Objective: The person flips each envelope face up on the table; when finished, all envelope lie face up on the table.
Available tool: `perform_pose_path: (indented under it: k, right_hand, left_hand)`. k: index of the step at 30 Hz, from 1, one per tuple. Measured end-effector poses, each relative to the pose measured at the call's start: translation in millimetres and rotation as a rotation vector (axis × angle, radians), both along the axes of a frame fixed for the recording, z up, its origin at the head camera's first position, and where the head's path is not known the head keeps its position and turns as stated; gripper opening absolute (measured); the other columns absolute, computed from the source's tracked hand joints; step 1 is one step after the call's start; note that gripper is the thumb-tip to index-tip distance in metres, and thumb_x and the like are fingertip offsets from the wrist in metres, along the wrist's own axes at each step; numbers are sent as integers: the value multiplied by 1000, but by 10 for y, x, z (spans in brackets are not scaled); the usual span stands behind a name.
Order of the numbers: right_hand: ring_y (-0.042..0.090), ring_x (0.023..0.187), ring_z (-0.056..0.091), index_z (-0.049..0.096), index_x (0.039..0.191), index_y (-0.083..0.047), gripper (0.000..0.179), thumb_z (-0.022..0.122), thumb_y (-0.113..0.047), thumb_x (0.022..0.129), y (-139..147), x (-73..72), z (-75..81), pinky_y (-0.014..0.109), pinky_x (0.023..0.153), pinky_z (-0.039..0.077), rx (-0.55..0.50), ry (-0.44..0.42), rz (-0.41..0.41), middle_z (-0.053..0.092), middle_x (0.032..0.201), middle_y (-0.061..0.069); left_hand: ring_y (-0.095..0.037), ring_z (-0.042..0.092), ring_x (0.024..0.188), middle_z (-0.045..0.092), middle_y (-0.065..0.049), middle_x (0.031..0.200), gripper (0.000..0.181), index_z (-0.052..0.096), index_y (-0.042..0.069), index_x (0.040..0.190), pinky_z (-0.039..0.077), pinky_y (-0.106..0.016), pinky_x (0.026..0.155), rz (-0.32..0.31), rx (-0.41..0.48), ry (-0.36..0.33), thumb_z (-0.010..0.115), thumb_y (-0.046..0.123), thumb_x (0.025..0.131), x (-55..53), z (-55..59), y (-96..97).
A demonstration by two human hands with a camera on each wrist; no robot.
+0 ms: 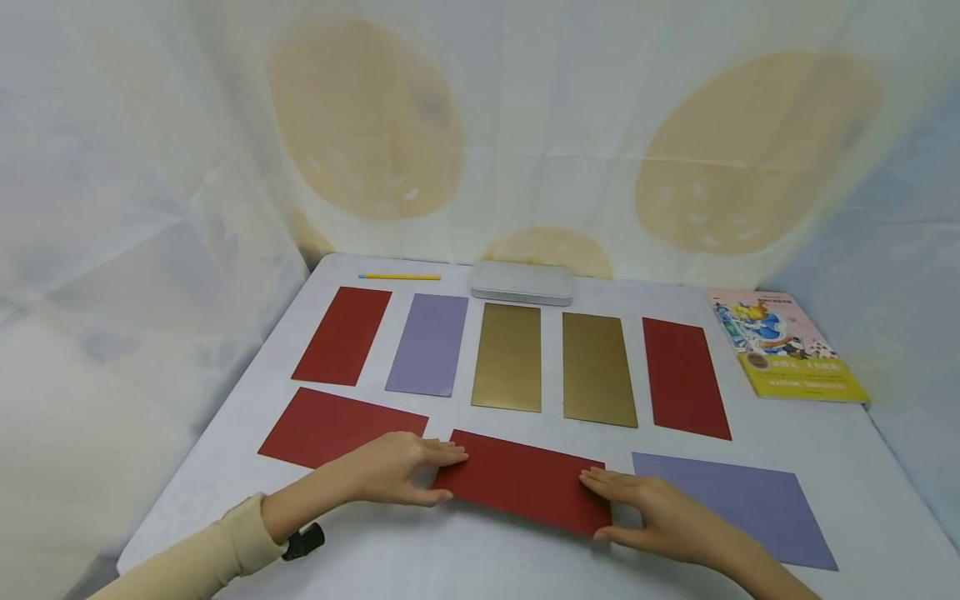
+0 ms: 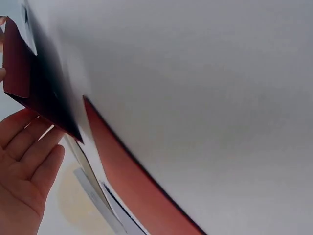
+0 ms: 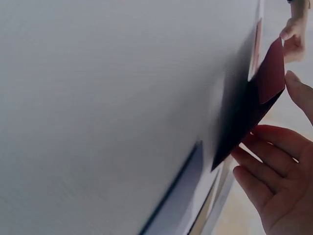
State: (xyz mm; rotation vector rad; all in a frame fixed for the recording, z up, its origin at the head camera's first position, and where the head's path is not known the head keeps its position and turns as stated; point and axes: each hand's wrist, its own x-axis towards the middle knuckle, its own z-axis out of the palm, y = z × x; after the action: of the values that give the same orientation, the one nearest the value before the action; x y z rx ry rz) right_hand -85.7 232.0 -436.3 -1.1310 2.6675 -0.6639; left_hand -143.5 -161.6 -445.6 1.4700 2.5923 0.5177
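Observation:
A red envelope (image 1: 525,483) lies between both hands near the front of the table, its near edge lifted over a shadow. My left hand (image 1: 397,471) holds its left end, fingertips on top and thumb by the near edge. At the other end, my right hand (image 1: 652,512) grips the right edge the same way. Both wrist views show the envelope's dark underside and a lighter red flap (image 2: 17,68). Behind the left hand lies another red envelope (image 1: 337,425); a purple envelope (image 1: 735,500) sits beside the right hand.
A back row holds a red (image 1: 341,337), a purple (image 1: 427,346), two gold (image 1: 506,358) and another red envelope (image 1: 686,379). Behind them are a yellow pencil (image 1: 401,277) and a grey flat case (image 1: 522,282). A picture book (image 1: 787,342) lies back right. Patterned curtains (image 1: 547,125) enclose the table.

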Motion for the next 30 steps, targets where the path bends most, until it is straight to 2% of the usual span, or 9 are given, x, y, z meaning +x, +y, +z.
perform_pose_path:
  k: [4, 7, 12, 15, 18, 22, 24, 27, 30]
  right_hand:
    - [27, 117, 59, 58, 134, -7, 55, 67, -39, 90, 12, 15, 69, 37, 82, 54, -47, 41, 15, 59, 132, 8]
    - [24, 115, 60, 59, 134, -8, 52, 66, -37, 92, 19, 24, 132, 36, 82, 54, -65, 47, 20, 60, 131, 5]
    - [19, 111, 63, 57, 136, -14, 50, 68, -31, 91, 25, 43, 215, 34, 79, 55, -104, 40, 2, 62, 128, 2]
    - [18, 110, 63, 56, 138, -18, 55, 74, -21, 87, 36, 48, 238, 32, 79, 54, -157, 91, 3, 62, 127, 0]
    - [18, 110, 63, 55, 138, -17, 60, 77, -13, 82, 53, 34, 245, 23, 84, 50, -237, 188, 38, 62, 128, 1]
    - [17, 110, 63, 57, 136, -14, 50, 71, -21, 89, 71, -5, 245, 14, 91, 42, -306, 273, 102, 62, 128, 1]
    - [16, 111, 63, 58, 136, -14, 45, 63, -30, 95, 77, -29, 241, 15, 91, 42, -311, 288, 113, 61, 129, 1]
    - [17, 110, 63, 58, 135, -12, 45, 55, -36, 97, 82, -77, 240, 16, 88, 45, -323, 297, 117, 61, 129, 3]
    - [19, 110, 63, 58, 134, -9, 45, 54, -35, 98, 78, -145, 237, 17, 88, 46, -355, 317, 137, 62, 128, 7]
  left_hand:
    - [-1, 64, 86, 63, 8, 125, 50, 62, 17, 131, 50, -20, 76, 7, 33, -73, 57, 49, 94, -13, 60, -20]
    - [3, 41, 50, 71, 12, 101, 48, 64, 20, 129, 38, -14, 53, 25, 49, -156, 57, 50, 94, -27, 134, -30]
    - [0, 18, 40, 50, 15, 51, 40, 67, 24, 125, 26, -18, 45, 62, 63, -295, 55, 49, 95, -53, 271, -36]
    - [-2, 21, 46, 59, 14, 58, 38, 69, 24, 122, 27, -19, 47, 63, 72, -348, 53, 48, 97, -75, 316, -29]
    - [5, 47, 58, 71, 15, 86, 39, 70, 21, 121, 41, -16, 58, 57, 95, -415, 53, 47, 97, -96, 331, -23]
    - [0, 65, 93, 69, 16, 107, 38, 71, 18, 119, 51, -22, 78, 59, 128, -489, 53, 45, 98, -117, 341, -24]
    - [-3, 66, 94, 68, 16, 108, 38, 71, 18, 119, 51, -23, 78, 64, 134, -503, 53, 45, 98, -128, 350, -23]
    - [-5, 65, 84, 68, 15, 109, 39, 69, 18, 123, 50, -23, 71, 65, 162, -484, 53, 44, 98, -149, 345, -19]
    - [-7, 66, 90, 67, 13, 115, 41, 64, 19, 129, 50, -28, 68, 39, 241, -366, 61, 40, 95, -167, 314, -11]
